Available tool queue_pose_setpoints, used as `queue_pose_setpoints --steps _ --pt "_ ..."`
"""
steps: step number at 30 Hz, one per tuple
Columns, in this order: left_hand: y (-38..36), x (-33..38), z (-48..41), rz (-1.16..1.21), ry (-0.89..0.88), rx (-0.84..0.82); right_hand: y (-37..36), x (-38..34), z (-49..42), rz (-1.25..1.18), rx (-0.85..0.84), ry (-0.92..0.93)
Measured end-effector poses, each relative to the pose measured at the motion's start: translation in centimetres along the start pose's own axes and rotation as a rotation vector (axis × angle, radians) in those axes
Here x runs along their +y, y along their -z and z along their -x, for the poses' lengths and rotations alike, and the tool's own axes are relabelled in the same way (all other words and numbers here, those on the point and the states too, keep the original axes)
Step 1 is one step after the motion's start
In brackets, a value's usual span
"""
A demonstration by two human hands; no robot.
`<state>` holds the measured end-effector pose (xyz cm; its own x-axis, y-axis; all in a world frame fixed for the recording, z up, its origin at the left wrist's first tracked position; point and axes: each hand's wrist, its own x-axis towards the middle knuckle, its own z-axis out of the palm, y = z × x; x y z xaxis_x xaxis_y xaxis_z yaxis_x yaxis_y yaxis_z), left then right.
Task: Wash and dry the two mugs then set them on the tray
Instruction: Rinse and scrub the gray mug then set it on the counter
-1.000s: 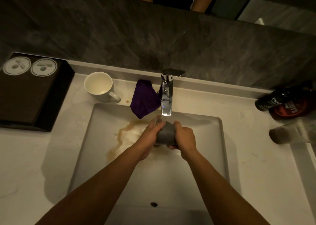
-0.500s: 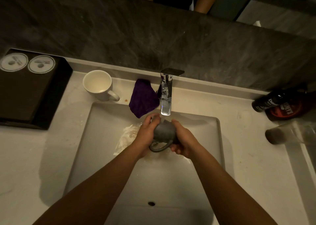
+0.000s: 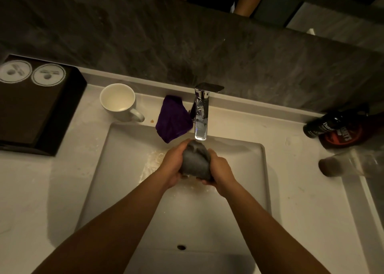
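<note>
Fingers (image 3: 182, 146) of left hand (image 3: 172, 165) and right hand (image 3: 221, 169) clasp the grey mug (image 3: 196, 161).

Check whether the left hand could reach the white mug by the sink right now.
Probably, once freed: the left hand grips the grey mug with the right hand. The white mug stands on the counter to its left, with only bare sink between.

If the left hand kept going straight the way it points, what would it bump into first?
The left hand grips the grey mug; beyond it, probably the tap, though depth is unclear.
</note>
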<state>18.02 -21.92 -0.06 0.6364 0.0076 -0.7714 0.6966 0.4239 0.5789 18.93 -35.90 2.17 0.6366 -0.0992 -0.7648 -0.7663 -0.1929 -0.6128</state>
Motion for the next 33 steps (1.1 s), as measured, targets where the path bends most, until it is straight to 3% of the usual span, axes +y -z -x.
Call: queue_pose_setpoints --steps 3,5,7,11,13,15,17,18,20,23,25,27,31,33 --pt "-0.5 1.4 0.0 -0.101 0.119 -0.075 -0.6 1.2 0.4 0.078 0.134 0.305" --pt "-0.7 1.7 0.0 -0.172 0.102 -0.072 -0.8 1.7 0.6 0.063 0.125 0.350" --pt "-0.6 1.5 0.2 -0.239 0.006 -0.078 -0.5 1.2 0.4 0.033 0.114 0.275" --pt "0.5 -0.6 0.3 -0.268 -0.354 -0.107 1.0 -1.0 -0.2 -0.155 -0.086 -0.179" --pt "0.4 -1.1 0.2 -0.204 -0.388 -0.069 1.0 -1.3 -0.6 -0.170 -0.096 -0.205" --pt "-0.5 -0.3 0.4 -0.170 -0.271 0.005 0.2 -0.9 -1.2 0.004 0.036 0.039" --pt "-1.2 1.0 0.8 -0.138 -0.041 0.020 -0.3 -0.1 -1.1 0.222 0.155 0.316" --pt "-1.2 1.2 0.8 -0.155 -0.005 0.001 -0.4 0.2 -1.0 0.219 0.163 0.362" --pt "-1.0 0.7 0.5 -0.233 -0.150 -0.085 -0.1 0.0 -1.0 0.043 0.124 0.240" --pt "0.2 -0.8 0.7 -0.243 -0.406 -0.201 0.5 -1.1 -0.3 -0.180 -0.075 -0.178" --pt "0.7 -1.0 0.3 -0.225 -0.444 -0.187 0.6 -1.1 -0.1 -0.201 -0.167 -0.265" --pt "0.6 -0.6 0.1 -0.252 -0.396 -0.133 0.2 -0.5 -0.3 -0.142 -0.109 -0.161" --pt "-0.2 1.2 -0.2 -0.191 -0.066 0.019 -0.7 1.0 0.5 0.301 0.057 0.340" --pt "0.0 2.0 -0.2 -0.224 0.023 -0.006 -0.7 1.9 1.0 0.400 0.061 0.470"
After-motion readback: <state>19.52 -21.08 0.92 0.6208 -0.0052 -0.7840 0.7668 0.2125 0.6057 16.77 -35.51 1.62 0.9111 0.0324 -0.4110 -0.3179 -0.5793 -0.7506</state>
